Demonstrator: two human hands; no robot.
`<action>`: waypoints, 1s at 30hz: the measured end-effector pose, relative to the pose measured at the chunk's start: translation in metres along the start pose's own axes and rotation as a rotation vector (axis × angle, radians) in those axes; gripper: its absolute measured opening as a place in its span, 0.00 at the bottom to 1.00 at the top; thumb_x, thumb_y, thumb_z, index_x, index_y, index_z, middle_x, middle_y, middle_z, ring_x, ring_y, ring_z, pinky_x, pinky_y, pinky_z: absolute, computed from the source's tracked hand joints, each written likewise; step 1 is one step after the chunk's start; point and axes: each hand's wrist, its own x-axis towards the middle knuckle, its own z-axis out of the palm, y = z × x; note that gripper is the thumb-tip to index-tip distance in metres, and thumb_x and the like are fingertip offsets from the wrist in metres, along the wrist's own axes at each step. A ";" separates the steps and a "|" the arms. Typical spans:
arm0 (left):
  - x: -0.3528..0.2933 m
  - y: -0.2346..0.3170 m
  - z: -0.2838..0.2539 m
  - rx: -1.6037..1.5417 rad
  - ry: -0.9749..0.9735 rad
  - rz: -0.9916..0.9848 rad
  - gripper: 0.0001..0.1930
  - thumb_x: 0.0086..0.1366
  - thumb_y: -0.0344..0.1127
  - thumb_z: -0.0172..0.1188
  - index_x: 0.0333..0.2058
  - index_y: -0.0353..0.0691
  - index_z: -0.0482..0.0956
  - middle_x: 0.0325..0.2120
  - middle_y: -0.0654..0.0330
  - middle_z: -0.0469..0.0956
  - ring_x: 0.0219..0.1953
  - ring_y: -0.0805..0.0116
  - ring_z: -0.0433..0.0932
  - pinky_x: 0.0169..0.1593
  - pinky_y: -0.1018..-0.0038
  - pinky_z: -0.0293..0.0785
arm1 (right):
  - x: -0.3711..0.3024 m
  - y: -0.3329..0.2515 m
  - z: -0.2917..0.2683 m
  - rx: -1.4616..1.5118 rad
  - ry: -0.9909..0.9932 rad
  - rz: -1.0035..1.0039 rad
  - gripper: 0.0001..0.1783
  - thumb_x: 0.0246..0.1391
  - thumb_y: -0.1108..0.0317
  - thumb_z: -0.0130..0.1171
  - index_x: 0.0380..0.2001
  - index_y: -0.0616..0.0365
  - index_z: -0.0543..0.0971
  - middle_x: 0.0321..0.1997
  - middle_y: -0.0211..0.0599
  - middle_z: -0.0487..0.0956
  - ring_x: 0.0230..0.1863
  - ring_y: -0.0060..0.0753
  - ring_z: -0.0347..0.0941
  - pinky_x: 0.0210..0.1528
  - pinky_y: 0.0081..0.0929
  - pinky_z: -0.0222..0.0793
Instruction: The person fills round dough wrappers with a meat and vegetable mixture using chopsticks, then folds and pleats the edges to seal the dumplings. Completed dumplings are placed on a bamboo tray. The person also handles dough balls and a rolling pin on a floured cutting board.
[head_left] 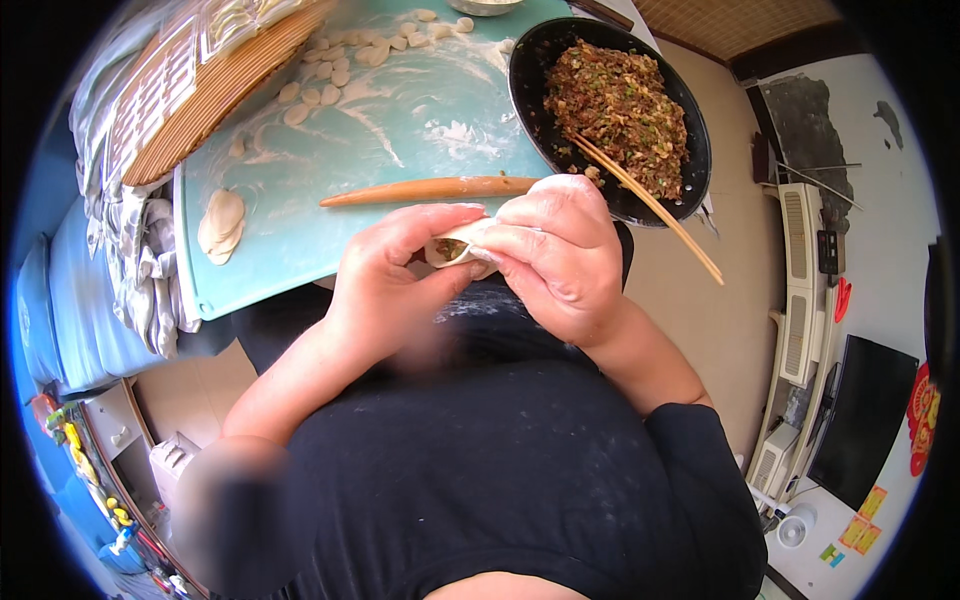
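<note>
Between my two hands, above the near edge of the table, is a dumpling (pixel 449 249) folded partly over, with brown-green filling showing at its left opening. My left hand (pixel 392 262) pinches its left side between thumb and fingers. On the other side, my right hand (pixel 562 245) presses the dough edge with bent fingers. A wooden rolling pin (pixel 420 190) lies just beyond my hands. To the left, a small stack of round dough wrappers (pixel 221 226) rests on the floury teal mat (pixel 270 265).
A black pan (pixel 528 85) of minced filling (pixel 625 110) stands at the right, chopsticks (pixel 660 212) leaning across its rim. Several small dough pieces (pixel 340 62) lie at the far side of the mat. At the far left, a round slatted tray (pixel 215 110) carries plastic trays (pixel 165 85).
</note>
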 end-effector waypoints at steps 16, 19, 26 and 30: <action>0.000 -0.003 0.000 -0.540 -0.008 -0.108 0.21 0.53 0.18 0.59 0.48 0.32 0.69 0.47 0.54 0.71 0.48 0.65 0.72 0.49 0.70 0.73 | -0.015 0.003 -0.004 0.872 -0.071 0.908 0.16 0.45 0.80 0.59 0.40 0.65 0.75 0.38 0.34 0.76 0.38 0.23 0.71 0.43 0.20 0.67; -0.001 -0.002 0.000 -0.529 -0.001 -0.106 0.22 0.53 0.18 0.59 0.48 0.32 0.69 0.47 0.54 0.71 0.47 0.66 0.72 0.49 0.71 0.73 | -0.014 0.002 -0.003 0.817 -0.040 0.903 0.11 0.45 0.80 0.60 0.36 0.64 0.77 0.34 0.33 0.77 0.36 0.21 0.71 0.41 0.18 0.67; -0.001 0.002 -0.001 -0.403 -0.014 -0.051 0.23 0.52 0.16 0.58 0.49 0.30 0.68 0.46 0.54 0.72 0.47 0.67 0.73 0.50 0.74 0.71 | -0.015 0.004 0.001 0.733 0.018 0.824 0.07 0.44 0.76 0.63 0.30 0.62 0.80 0.29 0.30 0.78 0.30 0.16 0.70 0.35 0.16 0.67; -0.002 0.002 0.000 -0.352 0.017 -0.036 0.23 0.52 0.16 0.58 0.49 0.30 0.69 0.46 0.54 0.73 0.47 0.68 0.73 0.50 0.75 0.70 | -0.010 0.002 -0.002 0.573 -0.059 0.683 0.03 0.46 0.81 0.57 0.28 0.65 0.77 0.30 0.34 0.76 0.31 0.22 0.70 0.37 0.18 0.66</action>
